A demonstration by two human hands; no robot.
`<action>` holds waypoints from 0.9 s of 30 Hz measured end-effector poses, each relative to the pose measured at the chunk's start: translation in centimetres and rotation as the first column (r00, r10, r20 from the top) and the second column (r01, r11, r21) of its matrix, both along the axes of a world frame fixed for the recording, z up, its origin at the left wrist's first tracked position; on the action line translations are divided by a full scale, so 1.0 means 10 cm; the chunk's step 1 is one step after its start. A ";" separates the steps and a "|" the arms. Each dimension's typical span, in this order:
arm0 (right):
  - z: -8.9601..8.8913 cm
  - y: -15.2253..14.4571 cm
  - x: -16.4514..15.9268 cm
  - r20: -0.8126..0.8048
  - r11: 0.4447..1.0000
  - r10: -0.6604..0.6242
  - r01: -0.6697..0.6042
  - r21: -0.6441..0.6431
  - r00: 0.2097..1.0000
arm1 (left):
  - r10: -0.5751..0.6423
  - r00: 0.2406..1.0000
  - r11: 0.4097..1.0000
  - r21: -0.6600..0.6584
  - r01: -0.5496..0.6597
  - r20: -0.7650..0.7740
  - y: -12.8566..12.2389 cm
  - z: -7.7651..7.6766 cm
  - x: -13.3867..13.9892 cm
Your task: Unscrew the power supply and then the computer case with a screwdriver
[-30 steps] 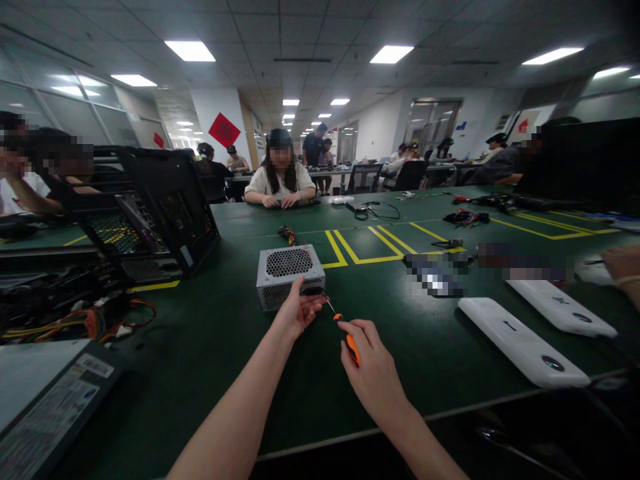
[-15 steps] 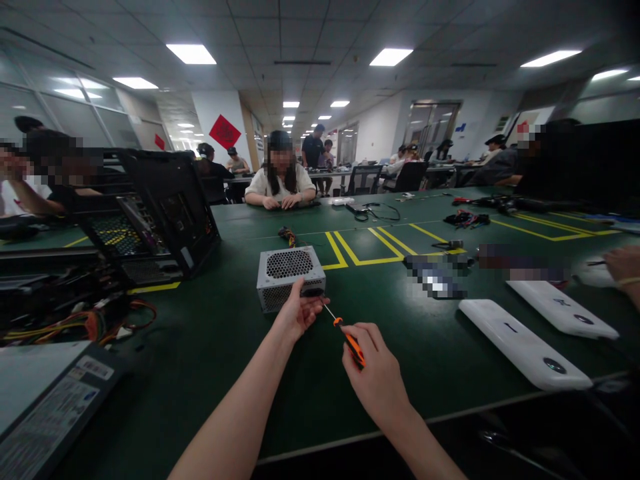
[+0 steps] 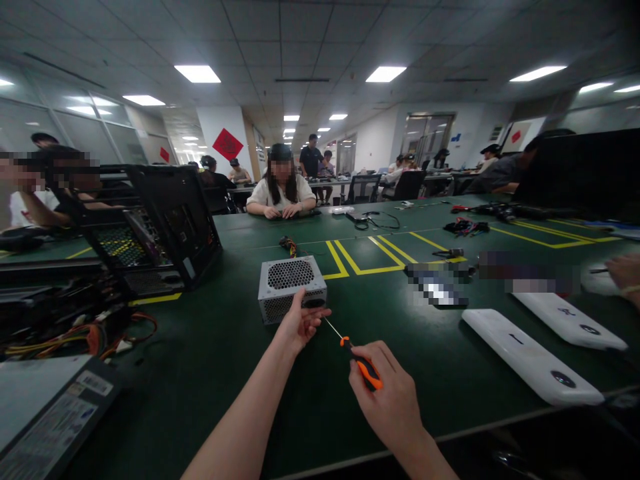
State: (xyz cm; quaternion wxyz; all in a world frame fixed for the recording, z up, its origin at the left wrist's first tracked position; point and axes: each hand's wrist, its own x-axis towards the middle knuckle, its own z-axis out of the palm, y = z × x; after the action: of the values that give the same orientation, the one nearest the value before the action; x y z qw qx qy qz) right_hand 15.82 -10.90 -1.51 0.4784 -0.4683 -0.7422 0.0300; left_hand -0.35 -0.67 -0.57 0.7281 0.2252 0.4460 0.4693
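Observation:
A grey metal power supply unit with a honeycomb vent on top rests on the green table. My left hand is at its near face, thumb up against the casing and index finger stretched to the right. The other fingers are loosely bent, with nothing visible held in them. In my right hand is an orange-and-black screwdriver, gripped by its handle. Its thin shaft points up and left, and the tip is close to my left fingertips. Whether the tip touches anything I cannot tell.
An open black computer case stands at the left, with cables and another power supply nearer. White oblong devices lie at the right. Yellow tape marks the table. A person sits opposite; another person's hand shows far right.
The view has tilted up a little, so everything sits lower. The screwdriver and my right hand have shifted slightly right and toward me. My left hand stays by the power supply.

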 end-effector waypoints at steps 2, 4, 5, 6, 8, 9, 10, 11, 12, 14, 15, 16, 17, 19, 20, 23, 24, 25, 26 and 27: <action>0.00 0.01 0.00 0.005 1.000 -0.014 0.014 -0.010 1.000 | 0.003 1.000 1.000 -0.005 -0.003 -0.004 0.00 0.00 0.00; 0.00 0.02 -0.01 0.017 0.999 -0.022 0.022 -0.030 1.000 | 0.008 1.000 1.000 -0.013 -0.009 -0.009 0.00 0.01 0.01; 0.00 0.03 -0.02 0.026 0.999 -0.022 0.023 -0.040 0.999 | 0.010 1.000 1.000 -0.014 -0.010 -0.009 0.00 0.01 0.01; -0.01 0.04 -0.02 0.033 0.999 -0.023 0.025 -0.047 0.999 | 0.010 1.000 1.000 -0.012 -0.010 -0.007 -0.01 0.02 0.01; -0.02 0.05 -0.03 0.047 0.998 -0.025 0.027 -0.061 0.999 | 0.009 1.000 1.000 -0.007 -0.009 -0.002 -0.01 0.03 0.02; -0.02 0.06 -0.03 0.051 0.997 -0.028 0.032 -0.067 0.998 | 0.009 1.000 1.000 -0.006 -0.009 -0.002 -0.02 0.03 0.02; -0.02 0.06 -0.04 0.055 0.997 -0.030 0.034 -0.072 0.998 | 0.009 1.000 1.000 -0.004 -0.009 -0.001 -0.02 0.03 0.02; -0.03 0.06 -0.04 0.057 0.996 -0.032 0.037 -0.077 0.998 | 0.008 1.000 1.000 -0.002 -0.008 -0.001 -0.02 0.03 0.02; -0.03 0.07 -0.04 0.058 0.996 -0.033 0.038 -0.082 0.998 | 0.007 1.000 1.000 0.001 -0.007 0.001 -0.02 0.03 0.02; -0.03 0.07 -0.04 0.057 0.996 -0.032 0.037 -0.084 0.998 | 0.008 1.000 1.000 0.004 -0.008 0.004 -0.01 0.02 0.02; -0.03 0.07 -0.04 0.057 0.996 -0.031 0.035 -0.083 0.998 | 0.009 1.000 1.000 0.004 -0.009 0.007 -0.01 0.01 0.01; -0.03 0.07 -0.04 0.056 0.996 -0.031 0.036 -0.083 0.998 | 0.008 1.000 1.000 0.003 -0.008 0.010 -0.01 0.01 0.01; -0.03 0.08 -0.04 0.055 0.996 -0.032 0.037 -0.085 0.998 | 0.004 1.000 1.000 0.002 -0.004 0.015 -0.01 0.00 0.01; -0.03 0.09 -0.05 0.051 0.996 -0.035 0.039 -0.085 0.998 | -0.005 1.000 1.000 0.004 0.005 0.022 0.00 0.00 0.01; -0.04 0.09 -0.05 0.049 0.996 -0.035 0.039 -0.085 0.998 | -0.008 1.000 1.000 0.006 0.008 0.022 0.00 -0.01 0.00; -0.04 0.10 -0.06 0.044 0.996 -0.033 0.037 -0.081 0.998 | 0.000 1.000 1.000 -0.003 0.000 0.005 0.00 0.00 0.00; -0.04 0.10 -0.06 0.046 0.996 -0.031 0.035 -0.078 0.998 | 0.002 1.000 1.000 -0.010 -0.002 -0.001 0.00 0.01 0.01; -0.04 0.10 -0.07 0.051 0.997 -0.029 0.032 -0.073 0.998 | 0.002 1.000 1.000 -0.014 -0.002 -0.004 0.00 0.01 0.01; -0.04 0.09 -0.07 0.059 0.997 -0.024 0.028 -0.068 0.998 | 0.000 1.000 1.000 -0.015 0.000 -0.004 0.00 0.02 0.01; -0.04 0.09 -0.07 0.071 0.998 -0.020 0.024 -0.060 0.997 | -0.002 1.000 1.000 -0.015 0.002 -0.002 0.00 0.02 0.01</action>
State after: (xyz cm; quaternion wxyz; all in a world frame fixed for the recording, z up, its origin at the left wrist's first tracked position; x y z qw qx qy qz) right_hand 15.15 -9.97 -1.88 0.4379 -0.4916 -0.7521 0.0309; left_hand -0.24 -0.69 -0.36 0.7297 0.2206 0.4498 0.4653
